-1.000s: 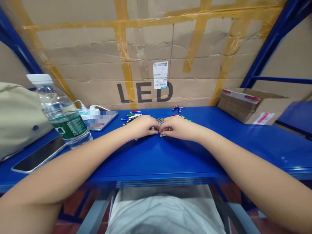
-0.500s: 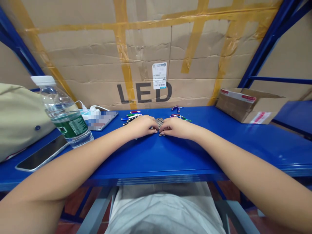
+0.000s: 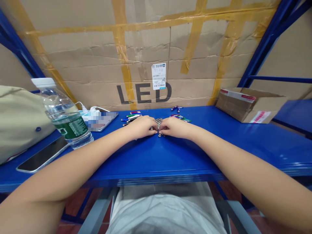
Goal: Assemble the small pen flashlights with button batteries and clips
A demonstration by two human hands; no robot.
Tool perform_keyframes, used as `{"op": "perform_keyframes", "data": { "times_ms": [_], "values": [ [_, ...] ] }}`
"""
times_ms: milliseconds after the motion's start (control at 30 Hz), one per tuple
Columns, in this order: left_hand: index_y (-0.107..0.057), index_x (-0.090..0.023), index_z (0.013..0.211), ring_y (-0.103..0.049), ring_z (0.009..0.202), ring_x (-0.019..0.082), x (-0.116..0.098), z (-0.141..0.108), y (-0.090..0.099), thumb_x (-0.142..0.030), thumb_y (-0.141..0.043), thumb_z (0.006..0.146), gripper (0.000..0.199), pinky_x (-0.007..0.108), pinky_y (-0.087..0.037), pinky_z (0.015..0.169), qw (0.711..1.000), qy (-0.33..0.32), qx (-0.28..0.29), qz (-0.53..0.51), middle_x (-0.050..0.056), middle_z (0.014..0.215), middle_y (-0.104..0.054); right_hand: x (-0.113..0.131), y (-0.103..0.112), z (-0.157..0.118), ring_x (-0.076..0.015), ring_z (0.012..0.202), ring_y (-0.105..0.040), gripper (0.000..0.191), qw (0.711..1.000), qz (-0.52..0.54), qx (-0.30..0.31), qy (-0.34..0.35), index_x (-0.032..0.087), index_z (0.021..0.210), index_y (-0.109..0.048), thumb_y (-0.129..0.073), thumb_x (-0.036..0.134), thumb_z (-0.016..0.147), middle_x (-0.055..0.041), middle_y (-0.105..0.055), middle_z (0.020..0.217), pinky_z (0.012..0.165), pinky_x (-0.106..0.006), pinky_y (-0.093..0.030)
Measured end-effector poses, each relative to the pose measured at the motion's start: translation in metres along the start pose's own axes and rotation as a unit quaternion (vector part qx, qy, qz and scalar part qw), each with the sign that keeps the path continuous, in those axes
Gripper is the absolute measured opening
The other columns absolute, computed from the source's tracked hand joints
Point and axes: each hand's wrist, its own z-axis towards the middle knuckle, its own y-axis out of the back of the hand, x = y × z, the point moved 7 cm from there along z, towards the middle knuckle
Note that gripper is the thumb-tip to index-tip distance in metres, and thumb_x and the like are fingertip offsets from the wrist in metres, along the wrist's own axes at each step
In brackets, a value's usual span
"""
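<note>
A small heap of silvery round metal pieces, too small to name more closely, lies on the blue metal shelf at mid-depth, straight ahead of the person. The left hand and the right hand rest on the shelf on either side of the heap, with their fingertips meeting at its near edge. The fingers of both hands are curled inward and pinched together over the pieces; whether either hand actually grips one cannot be told, as the pieces under the fingertips are hidden. Just behind the left hand lies a scatter of slim coloured pen-like sticks, and a second, smaller scatter lies just behind the right hand. Further left, a flat device with a white cable sits near the back, and a clear water bottle with a green label stands upright in front of it. A dark phone lies flat beside the bottle near the shelf's front edge, next to a beige bag. A large taped cardboard box marked LED fills the back, and a small open carton sits at the right.
</note>
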Motion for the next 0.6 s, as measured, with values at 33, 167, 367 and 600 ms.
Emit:
{"op": "perform_keyframes", "data": {
  "times_ms": [33,167,367,600],
  "values": [
    [-0.074,-0.023,0.094,-0.063,0.086,0.019,0.0001,0.0003,-0.0002,-0.022,-0.062,0.082,0.017,0.028,-0.044,0.077,1.0,0.004,0.001,-0.003,0.003,0.091,-0.07,-0.0002,-0.0002,-0.0001,-0.0155,0.075,-0.064,0.016,1.0,0.005,0.004,0.002,0.017,0.084,-0.076,-0.06,0.017,0.083,-0.0041,-0.074,0.082,0.068,-0.024,-0.043],
    [-0.073,-0.021,0.091,-0.062,0.082,0.018,0.0004,0.0013,0.0001,-0.02,-0.061,0.078,0.018,0.027,-0.045,0.074,1.0,0.02,-0.01,-0.009,0.003,0.088,-0.068,-0.0011,0.0004,-0.0008,-0.0163,0.079,-0.065,0.015,1.0,0.012,0.009,-0.006,0.019,0.089,-0.077,-0.064,0.02,0.082,-0.0038,-0.075,0.089,0.069,-0.024,-0.043],
    [-0.071,-0.019,0.089,-0.062,0.082,0.018,0.0002,0.0019,0.0016,-0.019,-0.061,0.077,0.016,0.026,-0.045,0.072,0.999,0.029,-0.024,-0.006,0.003,0.088,-0.068,0.0026,0.0011,-0.0022,-0.0143,0.072,-0.062,0.015,0.999,0.015,0.018,-0.037,0.017,0.083,-0.075,-0.061,0.016,0.08,-0.0034,-0.074,0.084,0.063,-0.023,-0.041],
    [-0.072,-0.021,0.085,-0.062,0.086,0.019,-0.0018,0.0003,0.0038,-0.024,-0.064,0.081,0.009,0.028,-0.043,0.074,1.0,0.01,0.01,0.014,0.003,0.088,-0.069,0.0054,0.0043,-0.0036,-0.013,0.063,-0.055,0.011,0.997,0.006,0.02,-0.071,0.015,0.082,-0.072,-0.063,0.018,0.077,-0.0026,-0.069,0.076,0.056,-0.023,-0.036]
  ]
}}
